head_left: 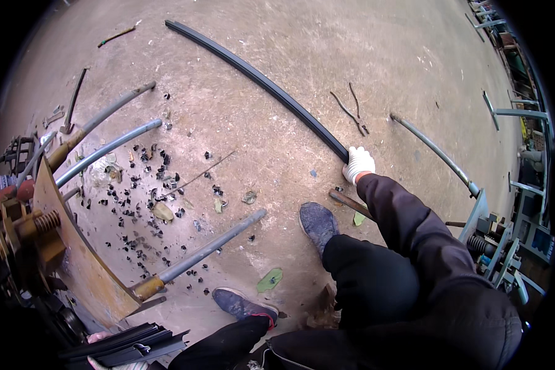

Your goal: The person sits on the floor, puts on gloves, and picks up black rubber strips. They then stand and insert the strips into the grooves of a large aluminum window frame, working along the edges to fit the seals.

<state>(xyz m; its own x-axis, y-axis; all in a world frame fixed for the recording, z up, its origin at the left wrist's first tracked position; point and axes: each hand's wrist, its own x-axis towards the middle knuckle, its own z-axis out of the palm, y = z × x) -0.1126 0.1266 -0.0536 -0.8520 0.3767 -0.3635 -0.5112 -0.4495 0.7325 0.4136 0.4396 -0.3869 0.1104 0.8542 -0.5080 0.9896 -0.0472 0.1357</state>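
Observation:
A long black grooved profile strip (253, 77) lies across the floor, running from the far middle toward me. At its near end is my right hand (359, 164) in a white knitted glove, closed round the strip, its fingertips partly hidden. Down at the lower left edge, my left hand (118, 365) is closed on a bundle of shorter-looking black profile strips (132, 346). Bare fingertips show above the bundle and pale glove cloth below it; much of that hand is out of the picture.
A rusty metal machine with a curved plate (83, 246) stands at left, grey pipes (213, 243) jutting from it. Small black clips (132, 209) litter the floor. At right, another pipe (438, 151) sticks out from a metal frame (475, 216). Bent rods (348, 114) lie ahead.

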